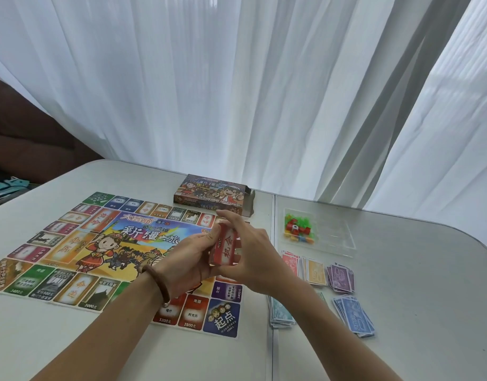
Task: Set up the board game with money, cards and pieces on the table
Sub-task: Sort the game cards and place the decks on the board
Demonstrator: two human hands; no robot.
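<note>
A colourful paper game board (80,251) lies flat on the white table (401,284). Above its right half I hold a stack of red cards (225,246) upright. My left hand (194,259), with a bead bracelet on the wrist, grips the stack from the left. From the right, my right hand (250,257) curls its fingers round the stack's top and side. Right of the board lie piles of paper money: red (290,264), yellow (316,272), purple (342,279), teal (280,312) and blue (353,316).
The game box (213,195) lies behind the board, its right end flap open. A clear plastic tray (333,235) holds several small coloured pieces (298,229) at the right. White curtains hang just behind the table. A brown sofa stands at the far left.
</note>
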